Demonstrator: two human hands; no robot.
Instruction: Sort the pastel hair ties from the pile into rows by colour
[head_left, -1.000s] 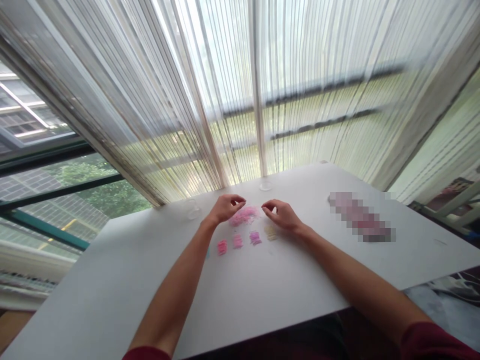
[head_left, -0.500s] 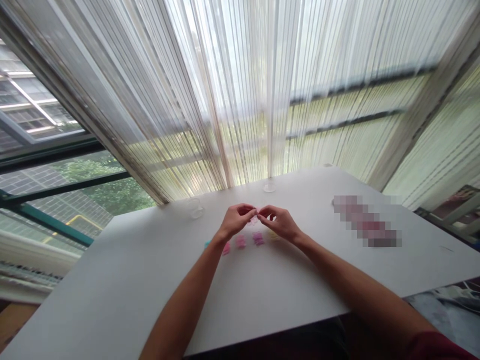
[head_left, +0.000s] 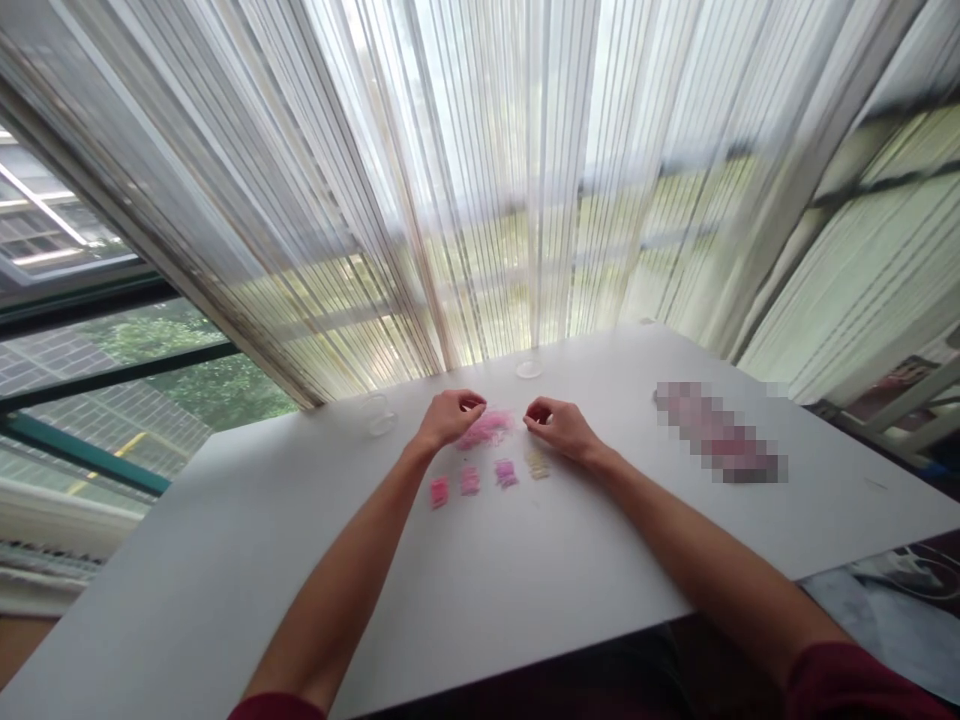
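A loose pile of thin pink pieces (head_left: 486, 428), too small to name, lies on the white table between my hands. My left hand (head_left: 452, 415) is at the pile's left edge, thumb and fingers pinched; whatever is in them cannot be made out. To the right of the pile my right hand (head_left: 561, 428) is also closed in a pinch, its contents too small to tell. Nearer me sits a row of small bunches: a red-pink bunch (head_left: 439, 491), a light pink bunch (head_left: 469, 481), a purple bunch (head_left: 506, 473) and a yellow bunch (head_left: 537, 464).
Two clear round containers or lids, a left one (head_left: 379, 418) and a right one (head_left: 529, 370), stand toward the table's far edge. A blurred-out reddish object (head_left: 720, 435) lies on the right. Sheer curtains (head_left: 487, 200) hang just behind the white table (head_left: 525, 580).
My hands were together over the pile; now they are apart, left hand to the left, right hand slightly right. The pink pile shows between them. The teal bunch is now hidden.
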